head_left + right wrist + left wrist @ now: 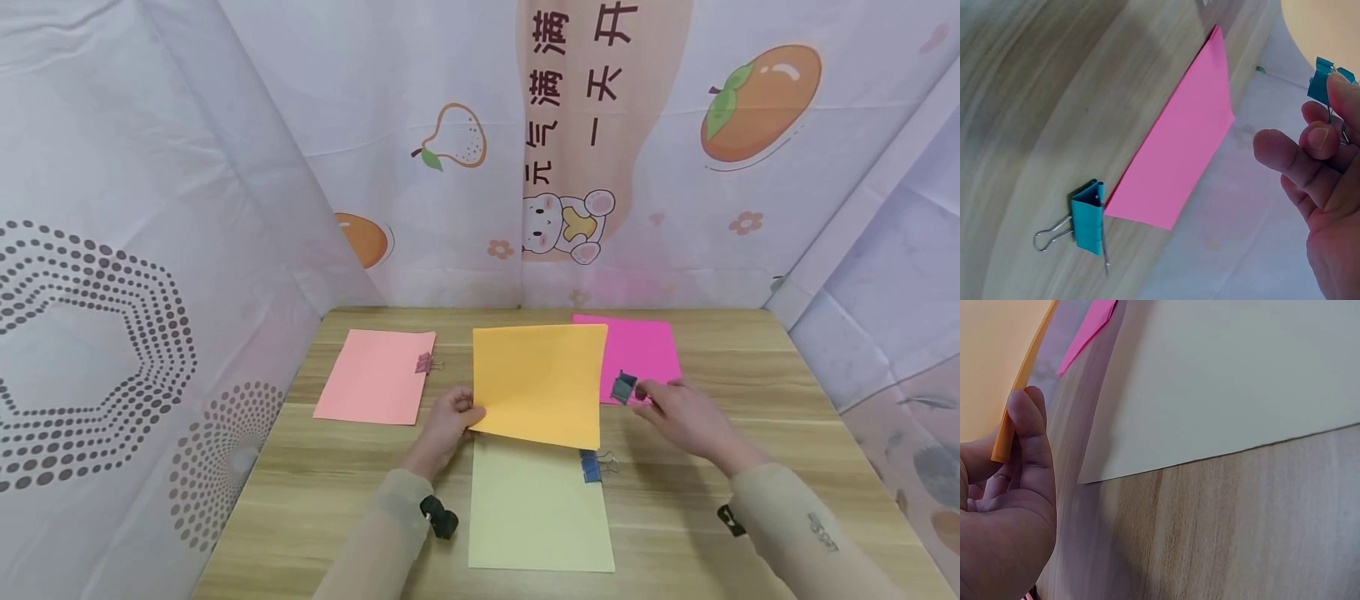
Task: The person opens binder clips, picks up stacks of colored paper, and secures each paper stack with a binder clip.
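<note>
My left hand [448,421] pinches the lower left corner of an orange paper stack [538,383], thumb on one face and fingers behind. The stack is tilted up and overlaps the far part of a pale yellow stack [540,525] in the head view. A blue binder clip [592,467] grips that yellow stack's right edge. By its wire handles, my right hand [690,417] holds a teal binder clip [623,387], its mouth toward the orange stack's right edge. Another teal binder clip [1087,219] rests on the table by a corner of the bright pink paper [1175,144].
At the left of the wooden table [765,392] lies a light pink paper stack [378,375] with a mauve binder clip [424,363] on its right edge. The bright pink paper is at the back right, partly behind the orange stack. A printed curtain [450,75] hangs behind the table.
</note>
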Demonstrator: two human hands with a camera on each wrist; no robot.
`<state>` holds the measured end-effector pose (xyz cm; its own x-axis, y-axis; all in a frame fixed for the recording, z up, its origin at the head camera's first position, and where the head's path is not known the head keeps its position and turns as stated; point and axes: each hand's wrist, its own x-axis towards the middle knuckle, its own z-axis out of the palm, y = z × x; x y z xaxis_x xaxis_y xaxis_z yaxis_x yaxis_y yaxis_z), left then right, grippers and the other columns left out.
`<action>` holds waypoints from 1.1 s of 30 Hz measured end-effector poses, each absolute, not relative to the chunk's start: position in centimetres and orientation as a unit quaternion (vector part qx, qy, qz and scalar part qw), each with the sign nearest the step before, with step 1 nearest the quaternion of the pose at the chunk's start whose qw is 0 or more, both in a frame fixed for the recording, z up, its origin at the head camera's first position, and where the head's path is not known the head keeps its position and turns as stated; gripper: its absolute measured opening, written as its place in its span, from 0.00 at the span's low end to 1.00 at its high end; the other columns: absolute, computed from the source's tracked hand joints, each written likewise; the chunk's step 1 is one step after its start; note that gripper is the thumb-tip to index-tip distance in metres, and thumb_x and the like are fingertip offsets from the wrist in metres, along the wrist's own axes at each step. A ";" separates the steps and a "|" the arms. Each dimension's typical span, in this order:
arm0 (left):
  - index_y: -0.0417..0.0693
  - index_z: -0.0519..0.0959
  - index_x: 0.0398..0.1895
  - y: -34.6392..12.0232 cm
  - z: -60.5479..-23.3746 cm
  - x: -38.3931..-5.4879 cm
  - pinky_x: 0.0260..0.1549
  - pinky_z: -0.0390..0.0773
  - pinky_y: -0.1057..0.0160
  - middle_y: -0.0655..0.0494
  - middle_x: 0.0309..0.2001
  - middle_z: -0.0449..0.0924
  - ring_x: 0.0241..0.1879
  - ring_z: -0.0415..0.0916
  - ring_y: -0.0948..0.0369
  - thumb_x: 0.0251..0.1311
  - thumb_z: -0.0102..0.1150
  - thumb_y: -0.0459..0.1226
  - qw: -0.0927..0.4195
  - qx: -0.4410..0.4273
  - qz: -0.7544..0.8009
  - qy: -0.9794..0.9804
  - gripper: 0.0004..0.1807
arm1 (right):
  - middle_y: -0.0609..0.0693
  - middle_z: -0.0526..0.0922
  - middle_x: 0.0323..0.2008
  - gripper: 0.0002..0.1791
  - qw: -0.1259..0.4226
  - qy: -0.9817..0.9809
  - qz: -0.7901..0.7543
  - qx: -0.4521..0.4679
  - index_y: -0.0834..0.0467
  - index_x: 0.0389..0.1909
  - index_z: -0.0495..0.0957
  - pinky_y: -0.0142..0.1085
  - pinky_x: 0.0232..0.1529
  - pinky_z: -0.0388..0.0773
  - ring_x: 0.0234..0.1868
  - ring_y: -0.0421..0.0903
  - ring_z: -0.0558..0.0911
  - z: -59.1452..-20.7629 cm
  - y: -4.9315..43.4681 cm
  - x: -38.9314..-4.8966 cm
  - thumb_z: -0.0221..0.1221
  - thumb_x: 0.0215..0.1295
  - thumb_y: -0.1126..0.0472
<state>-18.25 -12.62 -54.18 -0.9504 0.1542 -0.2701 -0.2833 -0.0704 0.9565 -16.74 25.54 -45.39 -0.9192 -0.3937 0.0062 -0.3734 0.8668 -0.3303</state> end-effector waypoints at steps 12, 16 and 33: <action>0.36 0.75 0.54 -12.2 -54.1 -17.9 0.35 0.84 0.59 0.48 0.43 0.84 0.37 0.84 0.57 0.70 0.58 0.27 0.156 -0.030 0.736 0.658 0.12 | 0.43 0.71 0.22 0.10 0.043 0.960 -0.193 -0.200 0.57 0.42 0.79 0.38 0.28 0.67 0.27 0.44 0.70 -44.4 25.4 -17.1 0.61 0.73 0.54; 0.36 0.75 0.55 -12.1 -54.4 -17.9 0.34 0.83 0.61 0.48 0.43 0.84 0.38 0.84 0.57 0.69 0.58 0.27 0.157 -0.032 0.738 0.656 0.13 | 0.44 0.68 0.20 0.08 0.049 0.957 -0.203 -0.200 0.55 0.37 0.76 0.36 0.26 0.64 0.24 0.42 0.66 -44.3 25.4 -17.1 0.60 0.73 0.55; 0.36 0.75 0.57 -11.6 -54.4 -17.8 0.36 0.83 0.62 0.46 0.46 0.84 0.41 0.84 0.56 0.69 0.58 0.27 0.169 -0.028 0.733 0.658 0.15 | 0.44 0.70 0.22 0.10 0.086 0.950 -0.232 -0.192 0.53 0.34 0.73 0.36 0.27 0.65 0.24 0.41 0.68 -44.1 26.0 -17.3 0.58 0.75 0.54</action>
<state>-17.79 -11.56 -54.42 -0.9415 0.2100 -0.2636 -0.2846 -0.0769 0.9556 -17.26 25.95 -44.08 -0.9113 -0.4052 -0.0731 -0.3256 0.8179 -0.4743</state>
